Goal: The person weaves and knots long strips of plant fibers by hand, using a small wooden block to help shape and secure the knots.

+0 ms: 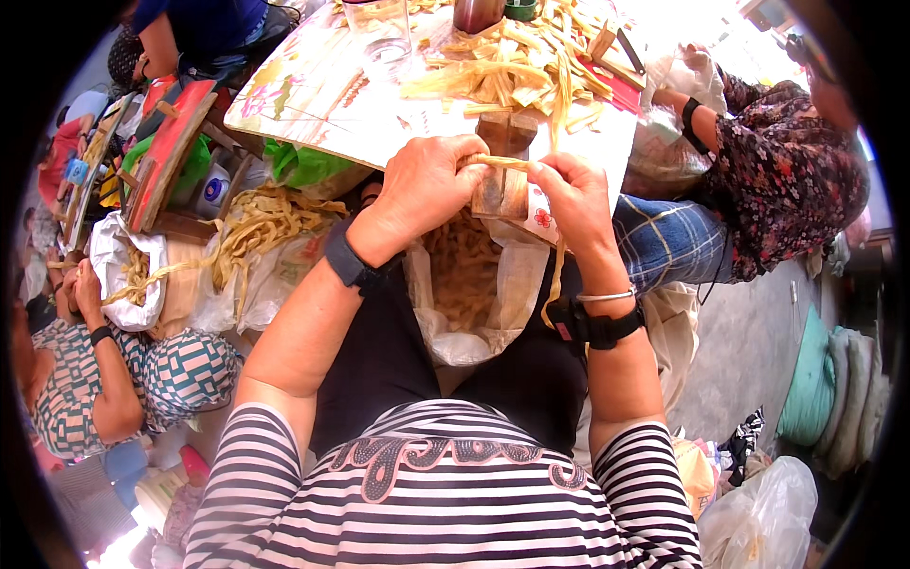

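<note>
Ideally, the strip (508, 162) is kept flat and lightly taut, with even tension from each side, so that it neither twists nor tears. It spans the short gap between the hands, above the wooden block (500, 197) at the near edge of the tabletop (313, 116). The left hand (428, 182) curls its fingers around it; the right hand (574, 194) pinches it by thumb and forefinger. Whether strip and block touch, I cannot tell.
</note>
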The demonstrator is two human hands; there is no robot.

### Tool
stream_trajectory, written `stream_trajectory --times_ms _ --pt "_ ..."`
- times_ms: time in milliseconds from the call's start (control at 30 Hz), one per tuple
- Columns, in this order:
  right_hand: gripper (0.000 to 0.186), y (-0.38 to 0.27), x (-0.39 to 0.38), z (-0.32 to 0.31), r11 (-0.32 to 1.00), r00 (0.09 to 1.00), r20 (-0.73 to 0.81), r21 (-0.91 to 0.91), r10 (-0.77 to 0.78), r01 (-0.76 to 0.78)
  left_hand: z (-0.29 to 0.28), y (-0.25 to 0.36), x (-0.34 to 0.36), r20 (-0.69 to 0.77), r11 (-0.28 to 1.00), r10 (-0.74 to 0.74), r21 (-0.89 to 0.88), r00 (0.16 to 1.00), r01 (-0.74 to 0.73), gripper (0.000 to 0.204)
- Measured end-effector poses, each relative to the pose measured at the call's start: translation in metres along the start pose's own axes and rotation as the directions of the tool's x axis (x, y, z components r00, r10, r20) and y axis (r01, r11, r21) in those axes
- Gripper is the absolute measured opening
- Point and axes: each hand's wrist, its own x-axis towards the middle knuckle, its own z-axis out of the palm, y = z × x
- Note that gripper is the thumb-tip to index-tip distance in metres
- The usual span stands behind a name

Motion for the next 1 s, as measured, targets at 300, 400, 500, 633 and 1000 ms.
stream_trajectory --times_ms 300,400,500,633,1000 --pt "0.018 -0.009 0.005 -0.003 0.808 0.999 0.043 -0.588 -0.023 0.044 0.001 -0.013 -0.006 0.011 0.989 -0.136 0.067 0.991 0.135 0.020" --pt "0.024 -0.011 -0.017 -0.017 0.795 0.987 -0.045 -0.599 -0.153 0.095 -0.023 0.006 -0.030 0.120 0.965 -0.214 0.182 0.969 0.190 0.032" --pt "0.030 -0.037 -0.037 -0.001 0.974 0.971 0.101 0.039 0.217 -0.222 -0.024 0.033 -0.056 0.102 0.983 0.003 0.181 0.995 -0.021 0.039" --pt "0.024 -0.048 -0.076 0.035 0.584 0.800 0.514 0.562 0.308 -0.586 0.004 0.043 -0.091 0.088 0.754 -0.283 -0.595 0.955 0.278 0.037" --pt "0.021 -0.101 -0.114 0.033 0.992 0.914 0.400 -0.068 -0.069 0.105 -0.062 0.066 -0.084 -0.518 0.452 -0.445 -0.834 0.731 -0.316 0.027"
